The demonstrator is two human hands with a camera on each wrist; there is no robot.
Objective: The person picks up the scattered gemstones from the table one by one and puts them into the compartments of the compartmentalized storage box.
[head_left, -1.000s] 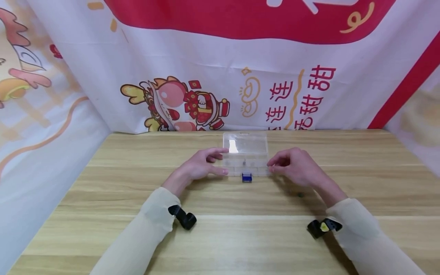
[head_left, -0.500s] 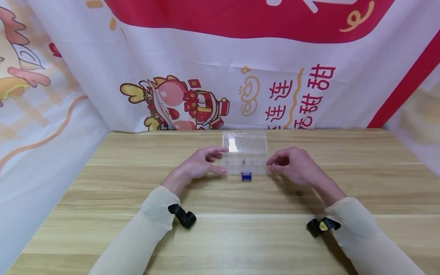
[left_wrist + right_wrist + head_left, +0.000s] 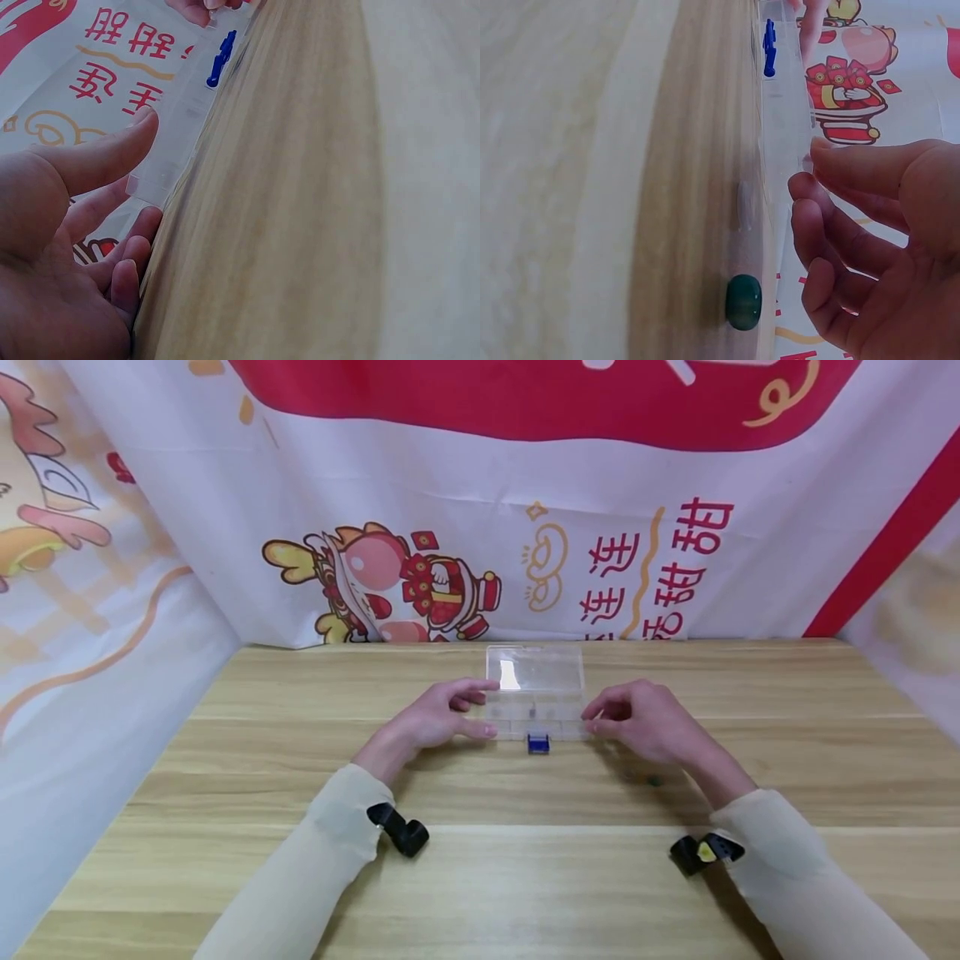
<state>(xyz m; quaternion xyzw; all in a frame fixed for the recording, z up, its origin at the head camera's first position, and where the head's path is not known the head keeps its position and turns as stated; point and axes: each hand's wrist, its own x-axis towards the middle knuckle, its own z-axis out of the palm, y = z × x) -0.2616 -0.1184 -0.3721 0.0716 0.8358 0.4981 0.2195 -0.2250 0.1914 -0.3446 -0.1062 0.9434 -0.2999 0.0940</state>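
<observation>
Next to nothing moves since the earlier frame: the whole head view slides up a touch, and both hands keep their places at the ends of the clear box. The box sits on the bench near its far side, compartments toward the person, its clear lid open at the back. A blue clip-like piece is at the near wall, around the middle; whether it is fastened there or merely leans, I cannot tell.

The left hand is wide, thumb and forefinger spread about the left end; how hard it presses does not show. The right hand is narrow, its fingers bent, thumb and forefinger seeming to pinch the right near corner. Below that hand a green bead rests on the bench, with a faint pale piece just beside it.

The step in hand looks like steadying the box. To do it well, I would bear lightly and evenly on both ends, so that it neither skews nor tips; grip low on the walls, leaving the lid free; keep fingertips off the blue piece; and lift the right wrist enough not to roll the bead.
</observation>
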